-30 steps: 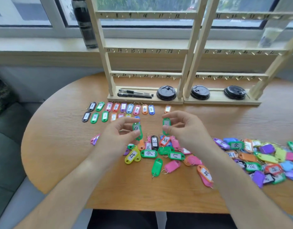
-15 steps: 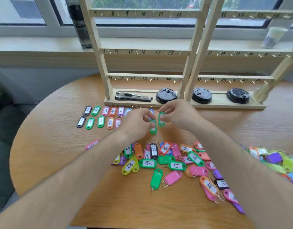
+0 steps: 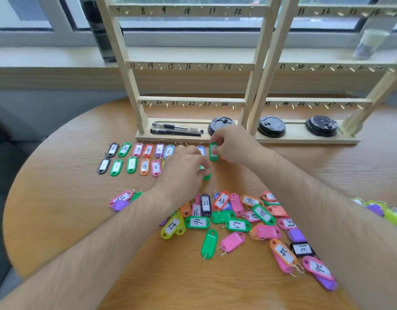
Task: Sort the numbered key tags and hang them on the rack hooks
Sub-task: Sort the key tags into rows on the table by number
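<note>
Head view: nearest, a loose pile of tags (image 3: pixel 237 222) lies jumbled on the table (image 3: pixel 59 220), numbers such as 16, 17, 18 and 22 showing, and more tags sit at the right edge (image 3: pixel 387 212). A small cluster (image 3: pixel 122 199) lies just left of the left forearm. Past the pile, the left hand (image 3: pixel 184 173) curls its fingers over a second green tag (image 3: pixel 206 176), mostly hidden, low at the table. Just beyond, the right hand (image 3: pixel 233 146) pinches a green tag (image 3: pixel 213 153) upright between thumb and fingertips. Left of the hands, two sorted rows (image 3: pixel 130 157) run from 1 upward, their right ends hidden by the hands. Behind them stands the rack (image 3: pixel 193 103), its hooks bare, with pens (image 3: pixel 175 130) and three black lids (image 3: pixel 271 126) on its base. A bottle (image 3: pixel 99 30) and a cup (image 3: pixel 369 42) stand on the sill.
</note>
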